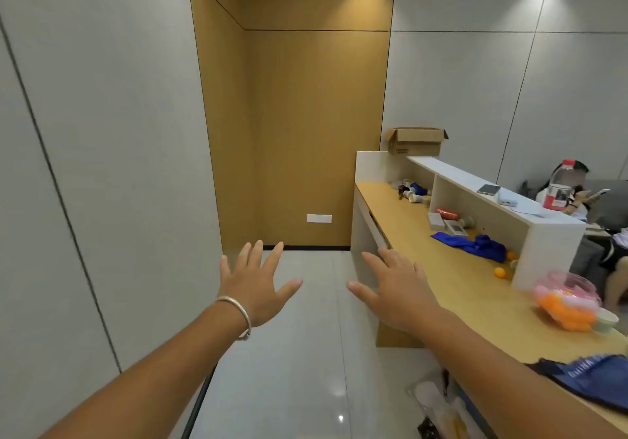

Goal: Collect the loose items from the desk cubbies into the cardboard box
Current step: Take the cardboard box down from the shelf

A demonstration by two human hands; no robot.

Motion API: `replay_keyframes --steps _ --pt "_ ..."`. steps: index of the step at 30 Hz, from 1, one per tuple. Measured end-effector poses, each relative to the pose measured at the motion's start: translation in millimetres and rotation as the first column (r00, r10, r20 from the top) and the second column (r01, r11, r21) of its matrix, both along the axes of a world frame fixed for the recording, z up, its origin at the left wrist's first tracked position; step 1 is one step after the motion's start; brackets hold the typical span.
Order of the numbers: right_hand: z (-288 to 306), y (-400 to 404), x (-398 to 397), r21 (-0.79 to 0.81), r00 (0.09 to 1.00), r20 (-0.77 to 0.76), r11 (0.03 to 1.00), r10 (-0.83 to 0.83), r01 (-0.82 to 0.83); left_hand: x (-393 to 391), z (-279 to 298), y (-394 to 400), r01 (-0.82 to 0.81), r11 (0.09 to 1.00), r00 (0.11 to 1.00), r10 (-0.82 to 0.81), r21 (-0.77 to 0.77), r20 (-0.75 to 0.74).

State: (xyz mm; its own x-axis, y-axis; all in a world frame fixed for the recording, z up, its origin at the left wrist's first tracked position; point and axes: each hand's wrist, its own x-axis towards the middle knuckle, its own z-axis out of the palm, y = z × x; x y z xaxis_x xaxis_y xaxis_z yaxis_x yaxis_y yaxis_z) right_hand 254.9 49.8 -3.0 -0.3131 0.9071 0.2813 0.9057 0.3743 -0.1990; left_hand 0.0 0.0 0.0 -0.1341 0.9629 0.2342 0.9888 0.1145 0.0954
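Note:
An open cardboard box (418,142) stands on the far end of the desk's white upper shelf (475,180). Loose items lie in the cubbies below: small bottles and a blue thing (413,193) in the far cubby, an orange-red can (448,214), white boxes (445,224), a blue cloth (474,245) and orange balls (500,271) in the near one. My left hand (256,282) and my right hand (396,287) are stretched forward over the floor, fingers spread, holding nothing.
The wooden desk top (452,279) runs along my right. A pink jar of orange balls (565,301) and a dark blue bag (591,379) lie near me. A red-capped bottle (560,185) and a phone (488,189) sit on the shelf. A person sits beyond it.

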Motion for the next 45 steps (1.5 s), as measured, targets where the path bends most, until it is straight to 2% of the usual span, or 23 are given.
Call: replay_keyframes --steps 14,22,34,45 --pt "6.7 290.0 -99.4 0.011 0.997 0.003 0.997 -0.073 0.073 -98.2 0.0 311.6 0.061 0.996 0.997 -0.057 0.068 -0.061" --pt "-0.8 440.9 -122.0 0.002 0.998 0.017 0.998 -0.059 0.059 -125.0 -8.3 461.3 0.075 0.995 0.996 -0.072 0.061 -0.06" --pt "13.8 731.8 -127.7 0.094 0.997 -0.061 0.995 0.047 -0.041 -133.8 3.0 736.6 -0.002 0.995 0.998 0.009 0.101 -0.063" --pt "-22.0 957.1 -176.1 0.051 0.999 -0.034 0.999 0.008 -0.006 -182.7 -23.0 962.0 0.032 0.998 0.999 -0.03 0.054 -0.035"
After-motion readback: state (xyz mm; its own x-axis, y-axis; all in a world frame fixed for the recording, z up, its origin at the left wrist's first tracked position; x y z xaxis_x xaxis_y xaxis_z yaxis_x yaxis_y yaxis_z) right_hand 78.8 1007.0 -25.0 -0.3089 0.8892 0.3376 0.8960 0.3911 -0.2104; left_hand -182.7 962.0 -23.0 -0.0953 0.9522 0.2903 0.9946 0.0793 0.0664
